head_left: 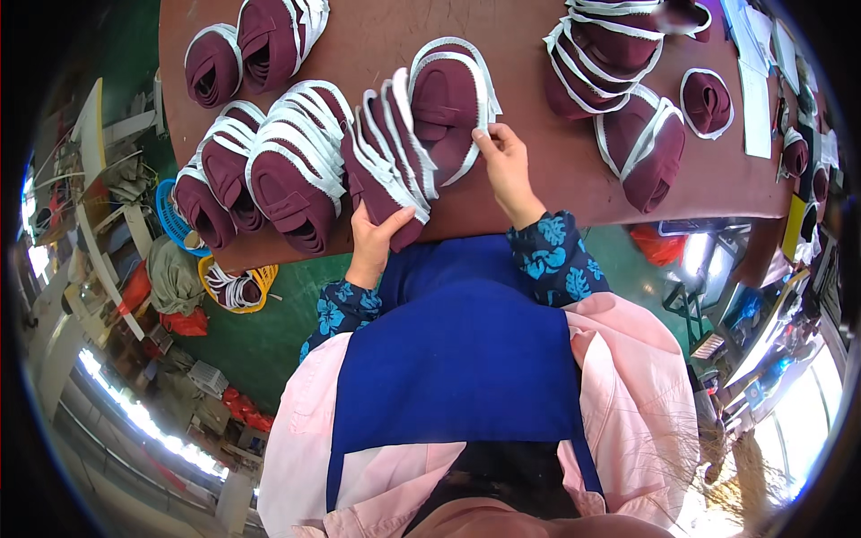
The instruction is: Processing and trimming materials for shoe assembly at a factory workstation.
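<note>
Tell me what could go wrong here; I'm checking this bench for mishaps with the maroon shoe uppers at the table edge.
1. The stack of uppers in the left hand overhangs the near edge of the table; pieces could slide off to the floor.
2. The right hand touches the rim of the single upper leaning on that stack; pulling it might topple the fanned pieces.
3. The neighbouring pile also sits close to the edge and could be nudged off.

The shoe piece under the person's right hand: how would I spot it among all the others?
Start at the brown table and find the long row of maroon shoe uppers with white edging along its near side. The shoe piece lies at the right end of that row, where the right hand touches its edge. Unlike its overlapped neighbours, it faces up almost fully uncovered.
</note>
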A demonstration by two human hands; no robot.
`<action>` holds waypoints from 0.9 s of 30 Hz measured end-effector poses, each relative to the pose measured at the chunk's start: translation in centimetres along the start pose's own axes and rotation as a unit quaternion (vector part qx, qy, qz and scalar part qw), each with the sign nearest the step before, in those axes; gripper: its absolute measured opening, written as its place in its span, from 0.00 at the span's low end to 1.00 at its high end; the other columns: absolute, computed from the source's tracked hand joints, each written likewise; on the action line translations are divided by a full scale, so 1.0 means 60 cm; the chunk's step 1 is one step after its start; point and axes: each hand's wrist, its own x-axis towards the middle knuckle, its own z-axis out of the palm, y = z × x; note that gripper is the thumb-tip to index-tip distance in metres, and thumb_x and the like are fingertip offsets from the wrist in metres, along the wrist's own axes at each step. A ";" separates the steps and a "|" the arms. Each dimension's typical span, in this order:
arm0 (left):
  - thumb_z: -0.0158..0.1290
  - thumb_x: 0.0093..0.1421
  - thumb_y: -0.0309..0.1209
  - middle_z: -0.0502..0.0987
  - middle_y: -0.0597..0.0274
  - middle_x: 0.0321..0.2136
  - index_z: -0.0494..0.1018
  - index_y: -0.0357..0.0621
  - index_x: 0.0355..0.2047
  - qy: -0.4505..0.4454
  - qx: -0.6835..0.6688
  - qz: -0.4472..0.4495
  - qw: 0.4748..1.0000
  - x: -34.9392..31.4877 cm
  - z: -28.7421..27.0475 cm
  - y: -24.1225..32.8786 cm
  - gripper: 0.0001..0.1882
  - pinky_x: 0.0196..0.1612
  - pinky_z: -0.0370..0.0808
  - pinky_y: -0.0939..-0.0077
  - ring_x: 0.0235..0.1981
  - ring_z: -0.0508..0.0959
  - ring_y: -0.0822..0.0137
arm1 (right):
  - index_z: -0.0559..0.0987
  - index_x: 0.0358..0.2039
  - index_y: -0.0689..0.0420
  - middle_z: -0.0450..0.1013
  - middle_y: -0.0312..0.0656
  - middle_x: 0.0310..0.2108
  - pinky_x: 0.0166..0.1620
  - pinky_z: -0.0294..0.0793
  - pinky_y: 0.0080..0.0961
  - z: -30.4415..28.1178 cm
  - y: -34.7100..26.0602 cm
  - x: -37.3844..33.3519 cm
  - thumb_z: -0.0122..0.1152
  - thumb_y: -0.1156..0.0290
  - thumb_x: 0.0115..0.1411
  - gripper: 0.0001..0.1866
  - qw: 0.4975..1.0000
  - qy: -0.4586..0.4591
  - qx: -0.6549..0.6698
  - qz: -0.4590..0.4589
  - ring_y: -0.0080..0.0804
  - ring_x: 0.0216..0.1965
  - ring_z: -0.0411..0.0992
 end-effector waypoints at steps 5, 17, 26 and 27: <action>0.64 0.52 0.21 0.78 0.58 0.46 0.71 0.34 0.53 -0.016 0.132 0.080 0.988 -0.004 0.016 -0.019 0.26 0.54 0.73 0.73 0.46 0.78 0.67 | 0.77 0.40 0.61 0.71 0.28 0.28 0.35 0.67 0.14 0.070 -0.033 -0.050 0.58 0.73 0.67 0.05 0.985 -0.163 0.051 -0.028 0.12 0.32 0.66; 0.58 0.58 0.25 0.76 0.54 0.52 0.67 0.31 0.58 -0.020 -0.097 -0.059 0.993 -0.009 -0.011 0.019 0.27 0.58 0.72 0.67 0.52 0.77 0.62 | 0.79 0.47 0.65 0.80 0.49 0.39 0.46 0.76 0.29 -0.042 0.025 0.118 0.60 0.69 0.60 0.17 0.970 0.136 -0.195 -0.053 0.36 0.40 0.79; 0.66 0.53 0.26 0.78 0.55 0.45 0.70 0.31 0.50 0.074 0.226 0.315 0.919 -0.069 0.054 0.229 0.26 0.52 0.74 0.69 0.45 0.79 0.64 | 0.77 0.47 0.65 0.73 0.46 0.39 0.43 0.74 0.26 -0.053 0.049 0.123 0.67 0.63 0.61 0.20 0.955 0.080 -0.253 -0.135 0.31 0.36 0.75; 0.66 0.53 0.26 0.80 0.55 0.42 0.71 0.30 0.47 0.115 0.215 0.326 0.914 -0.059 0.040 0.257 0.23 0.49 0.75 0.67 0.42 0.80 0.65 | 0.77 0.47 0.65 0.71 0.45 0.40 0.43 0.74 0.25 -0.055 0.052 0.122 0.66 0.64 0.61 0.19 0.955 0.073 -0.256 -0.129 0.29 0.36 0.73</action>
